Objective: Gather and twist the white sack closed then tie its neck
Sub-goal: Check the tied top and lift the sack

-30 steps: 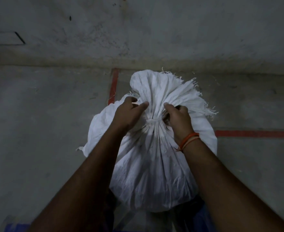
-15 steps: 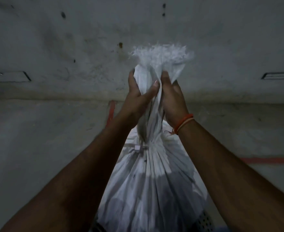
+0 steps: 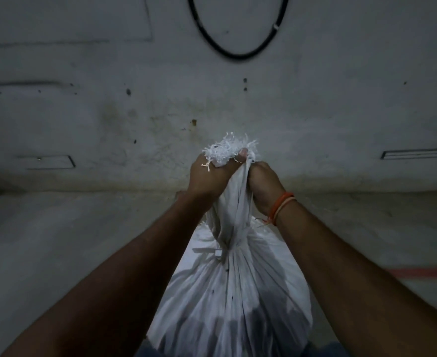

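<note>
The white woven sack [image 3: 233, 300] hangs full and bulging in front of me, its cloth pleated toward a narrow neck. A white tie [image 3: 218, 252] is cinched around that neck, with a short tail sticking out to the left. Above the tie the gathered top runs up as a thick rope of cloth to a frayed end [image 3: 227, 149]. My left hand [image 3: 208, 177] is closed around that top just under the fray. My right hand [image 3: 263, 185], with an orange band on its wrist, grips the same cloth from the right side. Both fists touch each other.
A stained grey concrete wall [image 3: 109, 112] stands straight ahead, with a black cable loop [image 3: 238, 54] hanging on it. The grey floor [image 3: 70, 240] carries a red painted line [image 3: 423, 271] at the right. Blue cloth [image 3: 145, 350] shows at the bottom edge.
Both hands left the tied neck, slid up to the sack's frayed top and pulled it upward, drawing the cloth above the tie into a taut rope. My view tilted up toward the wall.
</note>
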